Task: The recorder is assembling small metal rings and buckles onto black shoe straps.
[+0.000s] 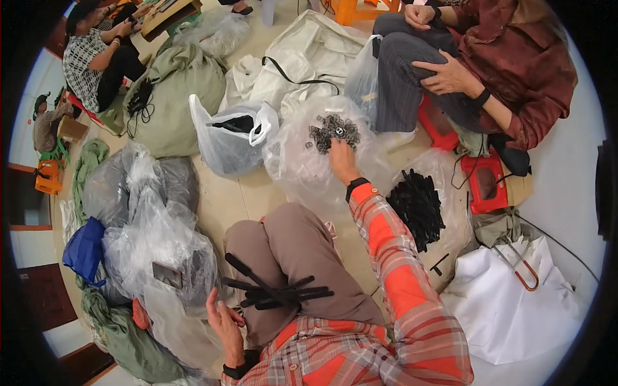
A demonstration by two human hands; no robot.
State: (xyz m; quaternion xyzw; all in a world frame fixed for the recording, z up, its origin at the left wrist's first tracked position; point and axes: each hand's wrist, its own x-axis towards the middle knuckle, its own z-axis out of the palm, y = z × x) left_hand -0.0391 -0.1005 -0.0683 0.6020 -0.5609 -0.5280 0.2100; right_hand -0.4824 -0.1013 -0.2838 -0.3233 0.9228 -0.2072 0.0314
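Small metal rings (333, 131) heaped on clear plastic bag (296, 167) under right hand (342, 161), fingers curled into them; left hand (224, 320) loose, empty.

Your right hand (342, 159) reaches into a clear plastic bag (302, 164) of small dark metal pieces, far centre. Left of it stands a white carrier bag (225, 138) — open, with handles. Near left, crumpled clear bags (158, 238) pile up beside a blue bag (84, 248). Near right lies a white sack (508, 309); far off — a large cream sack (309, 51).
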